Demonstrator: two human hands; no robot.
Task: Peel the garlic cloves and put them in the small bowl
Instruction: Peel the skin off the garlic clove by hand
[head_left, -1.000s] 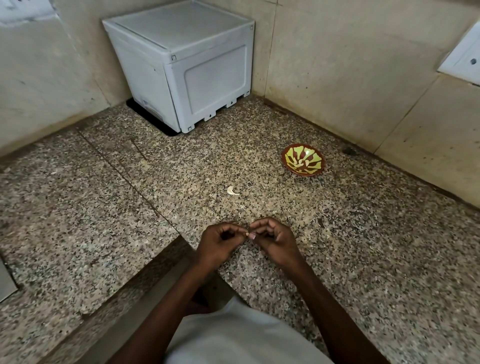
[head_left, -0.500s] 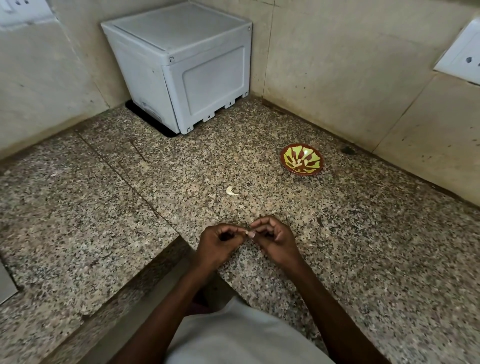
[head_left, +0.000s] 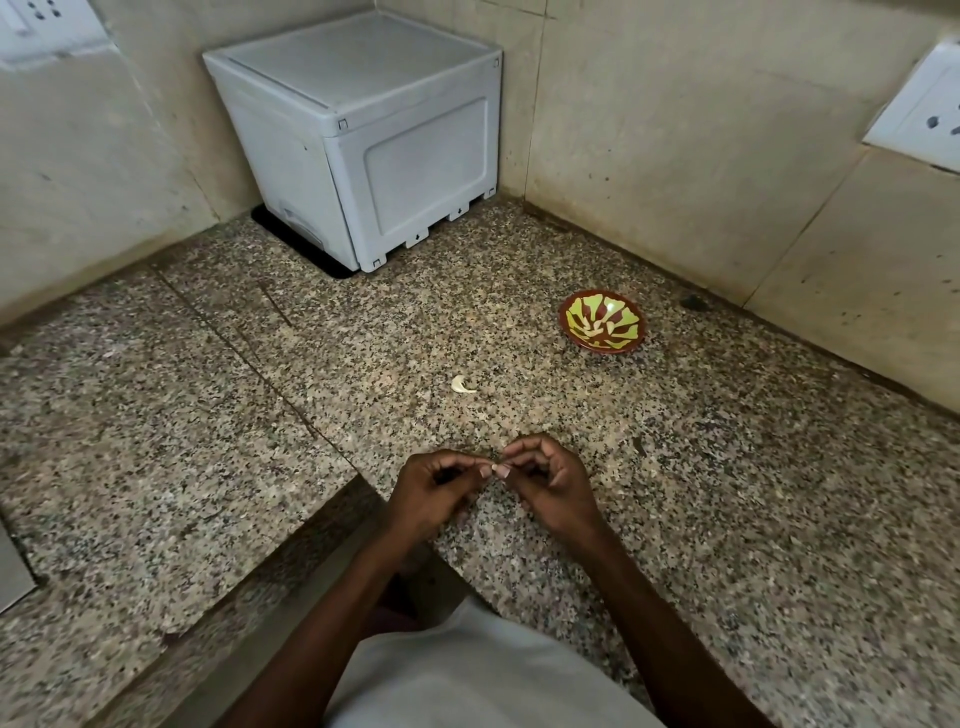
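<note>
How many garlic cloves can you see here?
2 for sure: one loose clove lies on the granite counter, and another small piece is pinched between both hands' fingertips. The small bowl may hold more; its pattern hides them.

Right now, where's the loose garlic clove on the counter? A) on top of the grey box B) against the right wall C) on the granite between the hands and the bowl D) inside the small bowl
C: the loose garlic clove lies on bare counter, short of the small bowl and beyond both hands.
</note>
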